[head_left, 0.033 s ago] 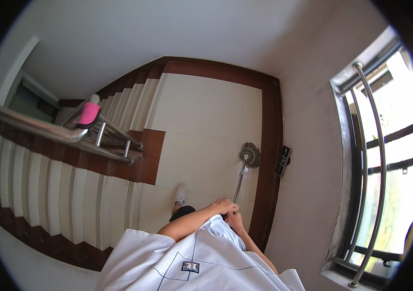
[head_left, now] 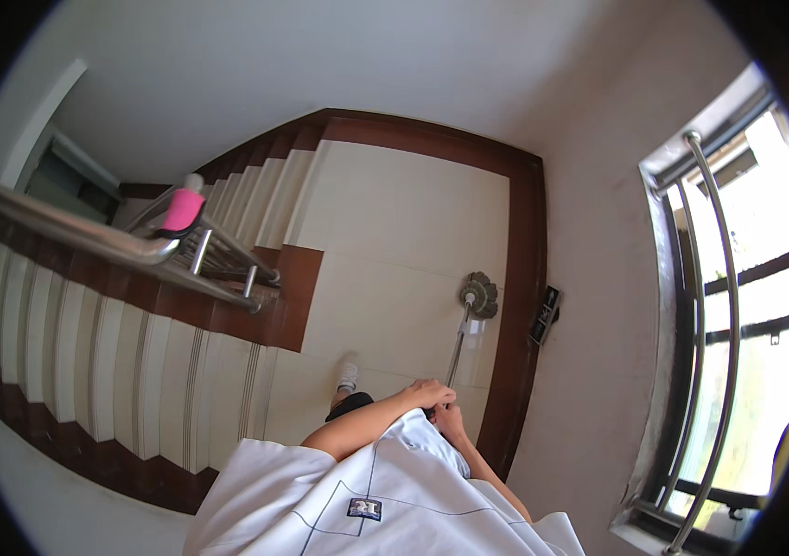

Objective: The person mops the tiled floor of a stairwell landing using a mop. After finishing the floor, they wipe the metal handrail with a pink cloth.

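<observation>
1. My left hand (head_left: 430, 394): fingers wrapped round the pole of the mop (head_left: 458, 345).
2. My right hand (head_left: 450, 423): just below it, curled on the pole's near end, fingertips partly hidden.
3. White shoe (head_left: 348, 372): left of my grip, on pale floor tiles (head_left: 394, 222).
4. Mop head (head_left: 479, 296): grey, shaggy, on the tiles ahead and slightly right of my grip.
5. Dark object (head_left: 544, 316): farther right, by the wall; kind unclear.
6. Metal handrail (head_left: 89, 234), pink wrap (head_left: 182, 213): well left, beside stairs (head_left: 126, 371).
7. Barred window (head_left: 756, 371): far right.
</observation>
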Demonstrator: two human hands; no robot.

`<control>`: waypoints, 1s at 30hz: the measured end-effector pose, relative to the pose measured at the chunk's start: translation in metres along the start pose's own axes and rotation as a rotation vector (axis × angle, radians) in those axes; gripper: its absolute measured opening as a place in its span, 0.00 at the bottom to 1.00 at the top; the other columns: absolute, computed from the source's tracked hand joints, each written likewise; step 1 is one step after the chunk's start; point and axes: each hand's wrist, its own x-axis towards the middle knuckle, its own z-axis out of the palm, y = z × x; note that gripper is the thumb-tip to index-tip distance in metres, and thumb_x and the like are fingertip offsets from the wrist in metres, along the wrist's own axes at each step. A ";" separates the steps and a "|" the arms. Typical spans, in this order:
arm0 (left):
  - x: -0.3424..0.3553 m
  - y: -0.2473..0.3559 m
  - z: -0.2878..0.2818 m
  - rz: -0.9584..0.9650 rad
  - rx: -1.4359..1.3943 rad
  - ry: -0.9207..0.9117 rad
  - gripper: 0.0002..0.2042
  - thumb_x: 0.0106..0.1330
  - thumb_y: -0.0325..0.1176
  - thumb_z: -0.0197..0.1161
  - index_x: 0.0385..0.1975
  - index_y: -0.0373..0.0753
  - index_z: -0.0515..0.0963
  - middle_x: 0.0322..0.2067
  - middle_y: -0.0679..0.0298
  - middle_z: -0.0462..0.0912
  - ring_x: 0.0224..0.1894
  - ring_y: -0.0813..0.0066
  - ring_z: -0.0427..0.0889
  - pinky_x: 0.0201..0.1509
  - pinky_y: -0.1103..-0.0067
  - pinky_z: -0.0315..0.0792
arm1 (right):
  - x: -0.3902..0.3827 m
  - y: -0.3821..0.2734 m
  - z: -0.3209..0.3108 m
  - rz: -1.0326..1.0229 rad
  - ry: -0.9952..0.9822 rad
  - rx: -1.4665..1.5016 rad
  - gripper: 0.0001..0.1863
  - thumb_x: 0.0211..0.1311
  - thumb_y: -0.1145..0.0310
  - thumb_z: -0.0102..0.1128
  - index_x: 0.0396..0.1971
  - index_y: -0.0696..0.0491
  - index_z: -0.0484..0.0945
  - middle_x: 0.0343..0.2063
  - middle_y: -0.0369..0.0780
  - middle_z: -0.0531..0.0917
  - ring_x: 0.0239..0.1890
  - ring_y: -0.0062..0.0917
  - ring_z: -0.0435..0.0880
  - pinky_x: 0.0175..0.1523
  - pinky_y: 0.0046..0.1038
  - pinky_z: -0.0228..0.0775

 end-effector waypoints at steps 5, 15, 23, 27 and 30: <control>-0.039 -0.049 -0.038 -0.111 0.046 0.150 0.15 0.58 0.49 0.42 0.30 0.48 0.73 0.26 0.61 0.78 0.31 0.60 0.76 0.35 0.68 0.69 | 0.006 -0.052 0.050 -0.043 -0.086 -0.181 0.17 0.53 0.60 0.50 0.23 0.62 0.73 0.15 0.41 0.77 0.17 0.23 0.76 0.24 0.25 0.67; -0.063 -0.134 -0.071 -0.411 0.154 -0.157 0.16 0.53 0.45 0.46 0.31 0.43 0.77 0.27 0.60 0.80 0.30 0.67 0.78 0.35 0.71 0.70 | 0.015 -0.045 0.094 -0.260 -0.175 -0.521 0.18 0.48 0.56 0.54 0.36 0.51 0.77 0.29 0.47 0.79 0.36 0.40 0.78 0.41 0.32 0.69; -0.012 -0.046 -0.011 -0.465 0.311 -0.782 0.23 0.52 0.52 0.47 0.34 0.39 0.78 0.30 0.62 0.80 0.27 0.69 0.76 0.34 0.71 0.69 | -0.061 0.010 0.056 0.060 0.055 -0.424 0.15 0.51 0.58 0.53 0.31 0.54 0.78 0.27 0.49 0.79 0.33 0.38 0.78 0.38 0.33 0.69; -0.013 0.017 0.007 -0.191 0.399 -0.813 0.25 0.50 0.53 0.49 0.32 0.35 0.78 0.29 0.57 0.80 0.28 0.65 0.78 0.34 0.72 0.70 | -0.106 0.035 0.046 0.183 0.230 -0.160 0.16 0.51 0.59 0.53 0.32 0.57 0.78 0.27 0.48 0.79 0.33 0.35 0.79 0.38 0.30 0.69; 0.010 -0.006 0.062 -0.080 0.432 -0.572 0.23 0.51 0.50 0.48 0.29 0.34 0.78 0.29 0.55 0.79 0.32 0.62 0.78 0.38 0.71 0.71 | -0.123 0.049 0.034 0.249 0.293 -0.018 0.17 0.50 0.60 0.51 0.33 0.58 0.77 0.26 0.48 0.79 0.32 0.33 0.79 0.40 0.29 0.68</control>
